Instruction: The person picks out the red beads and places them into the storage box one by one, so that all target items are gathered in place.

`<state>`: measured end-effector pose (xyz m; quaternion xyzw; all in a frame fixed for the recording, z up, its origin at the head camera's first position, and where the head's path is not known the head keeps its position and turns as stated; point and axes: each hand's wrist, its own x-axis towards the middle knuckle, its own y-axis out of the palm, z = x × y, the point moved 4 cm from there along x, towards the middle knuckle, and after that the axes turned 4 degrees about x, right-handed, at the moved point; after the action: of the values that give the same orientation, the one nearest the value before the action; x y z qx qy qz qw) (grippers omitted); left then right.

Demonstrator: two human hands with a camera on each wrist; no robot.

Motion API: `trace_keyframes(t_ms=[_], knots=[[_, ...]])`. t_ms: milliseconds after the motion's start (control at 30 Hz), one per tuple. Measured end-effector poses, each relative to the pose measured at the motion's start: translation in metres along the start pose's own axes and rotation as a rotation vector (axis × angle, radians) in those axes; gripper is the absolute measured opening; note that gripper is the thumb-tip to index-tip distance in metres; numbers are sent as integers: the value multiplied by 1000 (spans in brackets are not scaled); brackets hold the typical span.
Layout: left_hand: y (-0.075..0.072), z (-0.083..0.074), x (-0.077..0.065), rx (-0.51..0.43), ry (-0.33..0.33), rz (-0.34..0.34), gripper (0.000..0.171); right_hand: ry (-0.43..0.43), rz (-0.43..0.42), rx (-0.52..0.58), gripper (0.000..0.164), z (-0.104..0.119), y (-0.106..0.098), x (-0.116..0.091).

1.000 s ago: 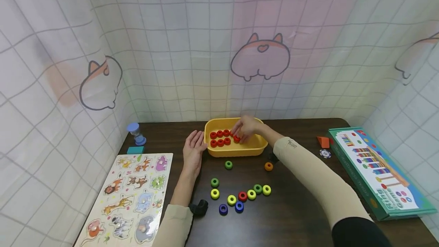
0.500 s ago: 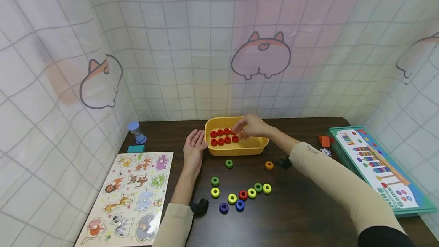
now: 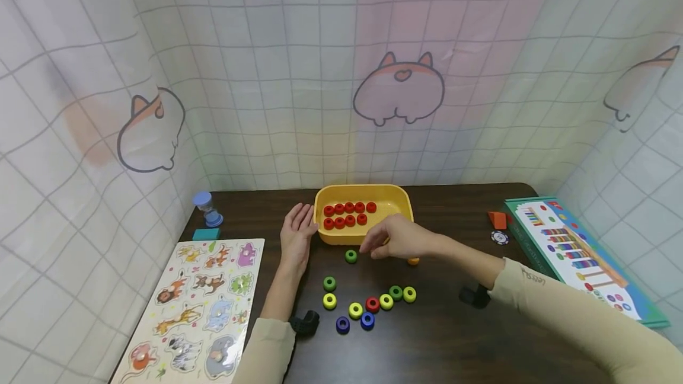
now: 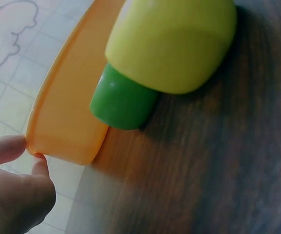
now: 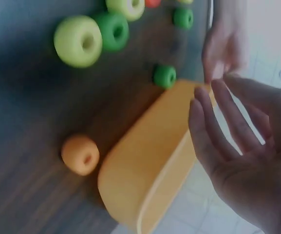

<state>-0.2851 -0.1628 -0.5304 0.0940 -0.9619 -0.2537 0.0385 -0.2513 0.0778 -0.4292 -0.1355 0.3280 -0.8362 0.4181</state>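
Observation:
A yellow plastic tray (image 3: 389,197) stands at the back of the table with several red ring beads (image 3: 350,220) lined up in two rows inside. My left hand (image 3: 296,240) rests against its left end, fingers fairly straight and touching the rim. In front of the tray's near wall hovers my right hand (image 3: 400,237), fingers loosely bent, nothing between them. Just left of its fingertips lies a green bead (image 3: 350,256). An orange bead (image 5: 81,155) sits near the tray, mostly covered by the right hand in the head view.
Nearer the front lie loose yellow (image 3: 329,301), green, red (image 3: 372,304) and blue beads (image 3: 367,320). An animal puzzle board (image 3: 194,307), teal block (image 3: 206,234) and blue sand timer (image 3: 208,208) stand left. At right are a boxed game (image 3: 581,259), an orange block (image 3: 497,220) and a poker chip (image 3: 500,237).
My right hand has let go of a red bead, now at the back row's right end, and come out of the tray toward the green bead. The left hand has stayed put.

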Motion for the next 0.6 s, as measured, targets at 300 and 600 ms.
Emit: trace_keyframes(t_ms=[300,600], knots=[[0,0,-1,9,3,3,69,-43,233,-76,19,-5,59,-15],[0,-2,0,20,9,1,69,-25,217,-115,16,-8,73,-10]])
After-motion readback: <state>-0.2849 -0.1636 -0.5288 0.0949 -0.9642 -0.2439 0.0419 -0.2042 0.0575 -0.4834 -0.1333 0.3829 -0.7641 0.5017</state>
